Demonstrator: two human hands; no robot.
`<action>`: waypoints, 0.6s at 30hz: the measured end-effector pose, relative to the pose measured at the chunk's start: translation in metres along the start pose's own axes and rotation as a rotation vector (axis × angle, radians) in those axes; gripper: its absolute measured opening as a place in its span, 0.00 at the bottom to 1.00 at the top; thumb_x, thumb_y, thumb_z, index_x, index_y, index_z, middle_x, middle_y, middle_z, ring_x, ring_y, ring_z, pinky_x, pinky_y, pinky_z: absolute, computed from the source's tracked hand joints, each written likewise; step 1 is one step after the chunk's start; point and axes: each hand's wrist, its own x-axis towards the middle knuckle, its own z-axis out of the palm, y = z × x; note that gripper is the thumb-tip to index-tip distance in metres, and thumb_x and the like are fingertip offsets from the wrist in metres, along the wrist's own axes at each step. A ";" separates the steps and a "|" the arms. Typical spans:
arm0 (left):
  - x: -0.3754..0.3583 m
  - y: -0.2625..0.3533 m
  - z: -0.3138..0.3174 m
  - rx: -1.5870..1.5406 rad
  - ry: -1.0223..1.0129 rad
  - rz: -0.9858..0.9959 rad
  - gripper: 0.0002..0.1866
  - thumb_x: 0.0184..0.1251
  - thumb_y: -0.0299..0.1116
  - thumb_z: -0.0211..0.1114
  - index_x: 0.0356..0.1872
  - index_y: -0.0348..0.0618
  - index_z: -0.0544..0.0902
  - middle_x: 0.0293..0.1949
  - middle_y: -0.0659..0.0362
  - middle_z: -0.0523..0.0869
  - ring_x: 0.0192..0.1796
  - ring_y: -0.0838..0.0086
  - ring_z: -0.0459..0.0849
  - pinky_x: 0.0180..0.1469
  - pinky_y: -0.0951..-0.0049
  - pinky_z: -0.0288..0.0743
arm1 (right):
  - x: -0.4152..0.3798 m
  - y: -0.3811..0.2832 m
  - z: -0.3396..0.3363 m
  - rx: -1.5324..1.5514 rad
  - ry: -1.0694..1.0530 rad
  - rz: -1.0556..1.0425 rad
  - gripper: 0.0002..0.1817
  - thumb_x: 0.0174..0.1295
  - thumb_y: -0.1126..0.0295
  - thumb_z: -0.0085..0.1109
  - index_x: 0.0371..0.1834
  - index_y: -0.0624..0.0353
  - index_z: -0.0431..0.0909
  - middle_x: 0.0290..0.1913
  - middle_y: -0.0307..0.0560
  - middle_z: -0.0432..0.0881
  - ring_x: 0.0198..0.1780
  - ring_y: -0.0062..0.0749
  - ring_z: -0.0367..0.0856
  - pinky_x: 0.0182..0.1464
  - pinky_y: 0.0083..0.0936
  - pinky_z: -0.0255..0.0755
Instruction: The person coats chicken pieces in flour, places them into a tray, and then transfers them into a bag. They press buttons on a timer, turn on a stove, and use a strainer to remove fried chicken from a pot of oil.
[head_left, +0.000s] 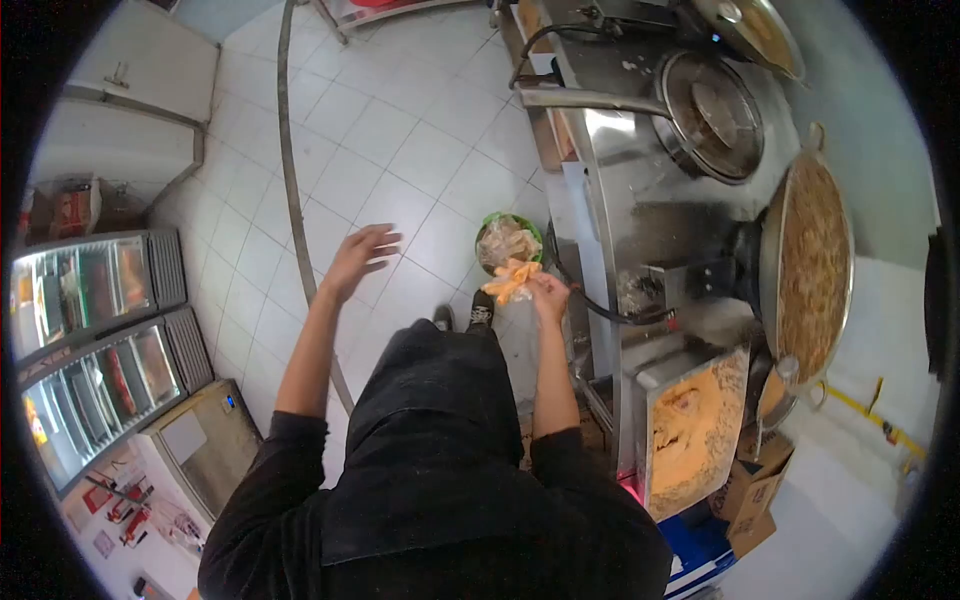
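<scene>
My right hand (549, 299) pinches a crumpled, clear plastic piece smeared with orange (513, 279); its exact kind I cannot tell. It overlaps the near rim of a green bin (484, 240) on the floor, which holds crumpled clear plastic (508, 243). Out to the left, my left hand (361, 262) hangs in the air with fingers stretched out and nothing in them. On the right, a metal tray (645, 440) contains an orange, powdery coating (697, 425) with a hollow in it.
A wide pan of bubbling oil (815, 265) and a long-handled strainer (712, 115) stand along the right-hand counter. A hose (290, 150) runs across the tiled floor. Lit display fridges (95, 380) line the left side. A cardboard box (757, 500) sits beyond the tray.
</scene>
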 end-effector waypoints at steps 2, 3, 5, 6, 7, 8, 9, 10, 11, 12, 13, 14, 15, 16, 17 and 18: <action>-0.005 -0.012 -0.046 -0.004 0.149 -0.051 0.28 0.73 0.50 0.53 0.63 0.40 0.71 0.58 0.53 0.80 0.59 0.65 0.79 0.60 0.63 0.70 | 0.062 0.039 0.023 -0.340 0.054 -0.006 0.20 0.52 0.71 0.69 0.50 0.59 0.80 0.43 0.48 0.83 0.44 0.37 0.82 0.45 0.32 0.77; -0.009 -0.027 -0.069 -0.010 0.202 -0.101 0.28 0.73 0.51 0.53 0.63 0.40 0.71 0.58 0.52 0.80 0.59 0.65 0.79 0.60 0.64 0.70 | 0.086 0.051 0.035 -0.513 0.080 -0.007 0.24 0.52 0.70 0.69 0.55 0.56 0.78 0.47 0.50 0.82 0.47 0.42 0.81 0.48 0.37 0.77; -0.034 -0.056 -0.115 -0.039 0.248 -0.257 0.27 0.73 0.49 0.53 0.62 0.39 0.71 0.57 0.53 0.81 0.57 0.66 0.80 0.57 0.64 0.71 | 0.105 0.043 0.056 -0.166 0.027 0.359 0.29 0.55 0.65 0.67 0.63 0.53 0.71 0.58 0.56 0.74 0.54 0.51 0.76 0.53 0.45 0.74; -0.050 -0.074 -0.141 -0.028 0.275 -0.320 0.27 0.72 0.50 0.54 0.62 0.40 0.71 0.56 0.53 0.81 0.56 0.66 0.80 0.56 0.63 0.71 | 0.108 0.041 0.066 0.007 0.011 0.544 0.32 0.57 0.63 0.66 0.66 0.51 0.67 0.64 0.58 0.70 0.58 0.56 0.74 0.55 0.50 0.73; -0.072 -0.095 -0.168 -0.020 0.300 -0.385 0.28 0.71 0.51 0.55 0.62 0.40 0.71 0.56 0.53 0.81 0.55 0.66 0.80 0.55 0.63 0.71 | 0.109 0.046 0.070 -0.024 -0.026 0.622 0.35 0.58 0.61 0.66 0.68 0.52 0.64 0.66 0.58 0.66 0.59 0.57 0.72 0.55 0.52 0.72; -0.094 -0.121 -0.198 -0.001 0.370 -0.467 0.28 0.70 0.51 0.55 0.62 0.41 0.71 0.55 0.53 0.81 0.55 0.65 0.80 0.54 0.61 0.71 | 0.123 0.050 0.073 -0.050 -0.062 0.682 0.37 0.58 0.59 0.65 0.70 0.53 0.60 0.68 0.58 0.62 0.60 0.59 0.71 0.56 0.54 0.72; -0.112 -0.150 -0.230 0.017 0.439 -0.536 0.29 0.69 0.52 0.56 0.62 0.42 0.71 0.54 0.53 0.82 0.54 0.64 0.80 0.53 0.59 0.71 | 0.142 0.054 0.080 -0.073 -0.097 0.729 0.40 0.59 0.58 0.65 0.72 0.54 0.56 0.70 0.58 0.59 0.61 0.60 0.70 0.56 0.56 0.71; -0.134 -0.178 -0.261 -0.022 0.513 -0.622 0.27 0.68 0.51 0.56 0.60 0.43 0.72 0.53 0.53 0.82 0.52 0.65 0.81 0.52 0.59 0.70 | 0.148 0.087 0.081 0.003 -0.049 0.734 0.42 0.58 0.57 0.66 0.72 0.57 0.56 0.66 0.57 0.66 0.58 0.59 0.72 0.55 0.54 0.73; -0.146 -0.198 -0.286 -0.060 0.585 -0.706 0.26 0.67 0.50 0.57 0.59 0.44 0.73 0.51 0.54 0.83 0.50 0.65 0.81 0.50 0.60 0.70 | 0.140 0.076 0.085 0.011 -0.038 0.731 0.35 0.58 0.59 0.65 0.66 0.58 0.62 0.59 0.56 0.71 0.55 0.55 0.75 0.52 0.53 0.74; -0.145 -0.204 -0.305 -0.067 0.620 -0.770 0.24 0.66 0.48 0.57 0.57 0.44 0.74 0.49 0.54 0.83 0.47 0.66 0.81 0.48 0.60 0.70 | 0.132 0.061 0.091 0.021 -0.030 0.721 0.28 0.59 0.61 0.64 0.61 0.58 0.69 0.52 0.56 0.76 0.52 0.51 0.77 0.50 0.51 0.75; -0.147 -0.205 -0.323 -0.074 0.660 -0.836 0.22 0.66 0.47 0.57 0.55 0.45 0.75 0.47 0.54 0.84 0.44 0.67 0.81 0.46 0.61 0.70 | 0.128 0.069 0.091 0.102 -0.061 0.692 0.19 0.59 0.64 0.63 0.51 0.56 0.73 0.44 0.52 0.78 0.46 0.47 0.79 0.46 0.50 0.76; -0.150 -0.205 -0.340 -0.083 0.707 -0.904 0.20 0.65 0.45 0.57 0.53 0.45 0.76 0.44 0.55 0.84 0.41 0.68 0.82 0.44 0.61 0.70 | 0.123 0.076 0.090 0.185 -0.093 0.665 0.09 0.60 0.66 0.62 0.42 0.54 0.76 0.36 0.49 0.79 0.40 0.43 0.81 0.43 0.48 0.76; -0.142 -0.204 -0.360 -0.086 0.663 -0.935 0.20 0.66 0.45 0.57 0.52 0.45 0.76 0.45 0.56 0.84 0.43 0.67 0.81 0.44 0.60 0.70 | 0.122 0.076 0.098 0.154 -0.111 0.696 0.09 0.61 0.66 0.61 0.41 0.54 0.77 0.35 0.47 0.80 0.37 0.41 0.81 0.39 0.44 0.78; -0.119 -0.202 -0.382 -0.093 0.628 -0.937 0.19 0.66 0.45 0.58 0.51 0.44 0.75 0.46 0.56 0.84 0.44 0.67 0.81 0.45 0.59 0.70 | 0.120 0.077 0.106 0.123 -0.131 0.728 0.08 0.62 0.66 0.60 0.40 0.55 0.77 0.34 0.46 0.81 0.34 0.39 0.82 0.36 0.39 0.79; -0.091 -0.198 -0.404 -0.102 0.596 -0.933 0.19 0.67 0.45 0.58 0.51 0.43 0.75 0.46 0.57 0.84 0.46 0.67 0.81 0.46 0.59 0.70 | 0.119 0.078 0.114 0.092 -0.152 0.759 0.07 0.62 0.66 0.60 0.40 0.55 0.77 0.33 0.44 0.81 0.31 0.38 0.82 0.32 0.35 0.81; -0.054 -0.187 -0.423 -0.100 0.592 -0.846 0.16 0.65 0.43 0.59 0.47 0.44 0.77 0.40 0.57 0.85 0.38 0.69 0.82 0.38 0.62 0.71 | 0.119 0.064 0.130 0.080 -0.190 0.754 0.07 0.62 0.65 0.59 0.38 0.55 0.78 0.33 0.44 0.82 0.31 0.38 0.82 0.32 0.35 0.80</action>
